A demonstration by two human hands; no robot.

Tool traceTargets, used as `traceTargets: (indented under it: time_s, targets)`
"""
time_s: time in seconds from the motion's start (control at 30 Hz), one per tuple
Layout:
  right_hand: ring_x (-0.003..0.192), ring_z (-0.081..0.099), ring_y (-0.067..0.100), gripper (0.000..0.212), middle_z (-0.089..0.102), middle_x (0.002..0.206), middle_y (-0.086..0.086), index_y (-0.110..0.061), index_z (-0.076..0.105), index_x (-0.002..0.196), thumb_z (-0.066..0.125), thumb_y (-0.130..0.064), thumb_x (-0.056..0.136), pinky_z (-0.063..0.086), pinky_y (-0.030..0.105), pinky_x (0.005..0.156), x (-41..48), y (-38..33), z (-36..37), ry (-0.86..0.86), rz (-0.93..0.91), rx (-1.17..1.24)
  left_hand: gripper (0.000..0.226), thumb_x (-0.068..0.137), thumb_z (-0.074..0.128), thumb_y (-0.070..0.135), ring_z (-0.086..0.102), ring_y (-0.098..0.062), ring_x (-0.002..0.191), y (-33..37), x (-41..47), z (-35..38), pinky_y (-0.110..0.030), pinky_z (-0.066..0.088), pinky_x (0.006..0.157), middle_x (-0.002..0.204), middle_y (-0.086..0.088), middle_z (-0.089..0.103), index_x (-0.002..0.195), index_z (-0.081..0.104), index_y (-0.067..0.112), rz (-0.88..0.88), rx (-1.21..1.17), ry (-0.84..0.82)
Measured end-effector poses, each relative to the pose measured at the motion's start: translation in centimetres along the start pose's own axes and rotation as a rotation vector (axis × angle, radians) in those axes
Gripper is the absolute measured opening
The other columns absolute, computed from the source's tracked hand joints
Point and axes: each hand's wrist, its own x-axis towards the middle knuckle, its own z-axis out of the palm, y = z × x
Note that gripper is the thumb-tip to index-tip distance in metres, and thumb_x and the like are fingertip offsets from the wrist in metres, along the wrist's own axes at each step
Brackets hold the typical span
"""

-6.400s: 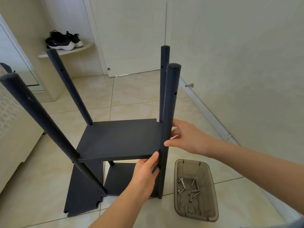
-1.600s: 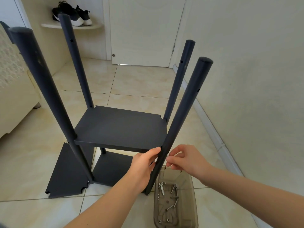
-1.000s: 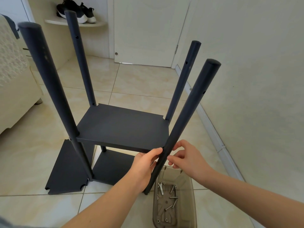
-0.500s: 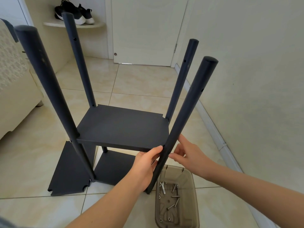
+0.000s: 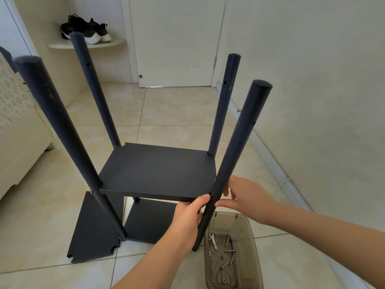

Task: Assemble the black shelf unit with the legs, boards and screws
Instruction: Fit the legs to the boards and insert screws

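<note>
Progress midway: upper board (image 5: 158,170), lower board (image 5: 150,222) seated on four legs (image 5: 98,97); third board (image 5: 93,232) loose on floor (image 5: 166,109); screws (image 5: 228,247) in tray (image 5: 253,243). Left grip (image 5: 186,220) clasping upper board's corner; right grip (image 5: 248,197) released, touching near leg (image 5: 235,155).

matt black board (image 5: 158,170), glossy floor tiles (image 5: 177,109)

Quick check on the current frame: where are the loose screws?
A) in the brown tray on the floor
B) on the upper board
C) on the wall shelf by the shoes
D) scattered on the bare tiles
A: the screws lie inside the brown tray, which stands on the floor tiles right beside the foot of the near right leg.
</note>
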Motion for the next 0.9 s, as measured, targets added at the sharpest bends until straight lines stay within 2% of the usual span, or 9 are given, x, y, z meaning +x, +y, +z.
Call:
traceTargets:
  time_s: [0.17, 0.23, 0.3, 0.43, 0.53, 0.63, 0.7, 0.8, 0.9]
  targets:
    - [0.096, 0.058, 0.006, 0.059, 0.058, 0.122, -0.012, -0.039, 0.044, 0.14, 0.072, -0.037, 0.087, 0.045, 0.009, 0.074, 0.6, -0.4, -0.5, -0.099, 0.021, 0.359, 0.036, 0.085, 0.078, 0.027, 0.07, -0.017, 0.102, 0.3, -0.1, -0.4, -0.018, 0.048, 0.066, 0.099, 0.001, 0.077, 0.116, 0.064, 0.015, -0.006, 0.063, 0.016]
    - [0.104, 0.059, 0.008, 0.061, 0.058, 0.126, -0.008, -0.036, 0.044, 0.142, 0.073, -0.026, 0.088, 0.049, 0.011, 0.079, 0.7, -0.4, -1.0, -0.169, 0.022, 0.496, 0.032, 0.086, 0.077, 0.027, 0.072, -0.012, 0.096, 0.4, -0.3, -0.4, -0.015, 0.048, 0.063, 0.093, 0.007, 0.078, 0.115, 0.065, 0.017, -0.001, 0.082, -0.007]
    - [0.106, 0.062, 0.013, 0.062, 0.06, 0.124, -0.004, -0.031, 0.048, 0.138, 0.076, -0.017, 0.085, 0.055, 0.026, 0.089, 0.8, -0.3, -1.5, -0.192, 0.047, 0.602, 0.024, 0.089, 0.074, 0.024, 0.073, -0.003, 0.081, 0.5, -0.8, -0.2, -0.01, 0.05, 0.055, 0.085, 0.01, 0.077, 0.11, 0.065, 0.017, -0.004, 0.107, -0.025]
    - [0.1, 0.064, 0.017, 0.07, 0.061, 0.115, -0.002, -0.034, 0.044, 0.134, 0.081, -0.011, 0.079, 0.057, 0.04, 0.092, 1.2, -1.0, -1.8, -0.204, 0.115, 0.7, 0.008, 0.093, 0.07, 0.025, 0.067, -0.008, 0.093, 0.6, -1.4, -0.9, -0.027, 0.045, 0.096, 0.082, 0.014, 0.076, 0.101, 0.068, 0.023, 0.034, 0.217, 0.045]
    - [0.099, 0.063, 0.016, 0.081, 0.057, 0.113, -0.006, -0.032, 0.036, 0.141, 0.082, -0.011, 0.078, 0.058, 0.033, 0.086, 1.6, -1.1, -2.1, -0.237, 0.158, 0.712, 0.01, 0.099, 0.062, 0.03, 0.063, -0.006, 0.093, 1.0, -2.1, -1.3, -0.025, 0.042, 0.087, 0.086, 0.01, 0.075, 0.097, 0.069, 0.023, 0.112, 0.415, 0.145]
    - [0.097, 0.061, 0.014, 0.084, 0.055, 0.109, -0.011, -0.032, 0.033, 0.144, 0.08, -0.007, 0.079, 0.056, 0.022, 0.073, 1.8, -0.9, -2.4, -0.285, 0.154, 0.722, 0.046, 0.103, 0.045, 0.043, 0.065, -0.01, 0.069, 0.8, -3.3, -2.1, -0.026, 0.044, 0.064, 0.061, 0.002, 0.07, 0.071, 0.067, 0.019, 0.359, 0.868, 0.272]
    - [0.098, 0.062, 0.016, 0.08, 0.058, 0.112, -0.007, -0.033, 0.031, 0.144, 0.071, 0.0, 0.083, 0.055, 0.02, 0.07, 1.9, -0.8, -2.5, -0.3, 0.159, 0.72, 0.042, 0.099, 0.048, 0.046, 0.057, -0.013, 0.064, 0.5, -3.8, -2.7, -0.035, 0.05, 0.061, 0.06, 0.002, 0.058, 0.066, 0.06, 0.021, 0.632, 1.217, 0.351]
    - [0.098, 0.065, 0.013, 0.077, 0.063, 0.115, 0.001, -0.034, 0.027, 0.145, 0.053, 0.011, 0.089, 0.054, 0.02, 0.073, 2.1, -0.4, -2.5, -0.299, 0.211, 0.733, 0.023, 0.083, 0.071, 0.039, 0.049, -0.01, 0.067, 0.9, -3.5, -2.4, -0.029, 0.047, 0.057, 0.068, 0.015, 0.049, 0.072, 0.057, 0.025, 1.101, 1.393, 0.347]
    - [0.094, 0.064, 0.01, 0.068, 0.061, 0.114, 0.004, -0.032, 0.027, 0.144, 0.046, 0.009, 0.094, 0.054, 0.02, 0.072, 2.3, -0.1, -2.4, -0.279, 0.278, 0.76, 0.036, 0.07, 0.085, 0.045, 0.055, -0.016, 0.08, 1.4, -3.0, -1.3, -0.029, 0.047, 0.07, 0.083, 0.009, 0.059, 0.085, 0.062, 0.023, 1.161, 1.469, 0.295]
